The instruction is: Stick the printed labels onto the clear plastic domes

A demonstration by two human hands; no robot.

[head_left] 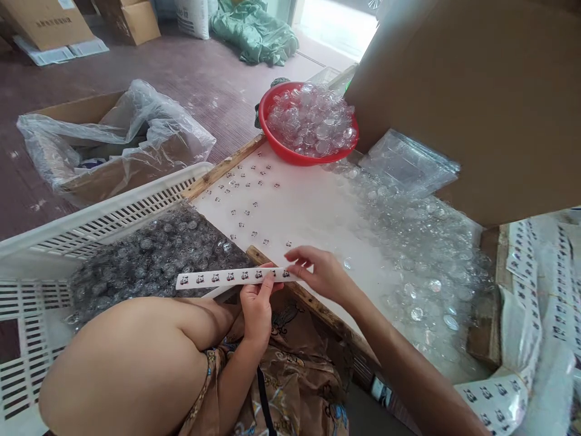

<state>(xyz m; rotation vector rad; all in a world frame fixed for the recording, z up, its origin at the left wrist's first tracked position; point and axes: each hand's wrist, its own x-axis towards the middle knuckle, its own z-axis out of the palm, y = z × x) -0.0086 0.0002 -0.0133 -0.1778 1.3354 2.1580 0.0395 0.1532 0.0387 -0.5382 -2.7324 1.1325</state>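
Note:
My left hand [258, 303] grips a white sticker strip [222, 278] printed with a row of small panda figures, its thumb pressed on top. The strip lies level above my lap, its far end pointing left. At the strip's right end, my right hand [320, 272] has thumb and forefinger drawn together in a pinch; whether a sticker is between them is too small to tell. Beyond the hands, small panda stickers [247, 212] lie scattered over a white tabletop [308, 206] with a wooden edge. Many clear round plastic pieces [422, 266] are heaped on its right side.
A red basin [308, 158] of clear pieces stands at the table's back. Left is a white plastic crate [113, 212] holding dark-looking clear pieces [167, 248]. Behind it sits a plastic-lined carton [100, 169]. More sticker strips [521, 290] hang at right, below a large cardboard box [472, 109].

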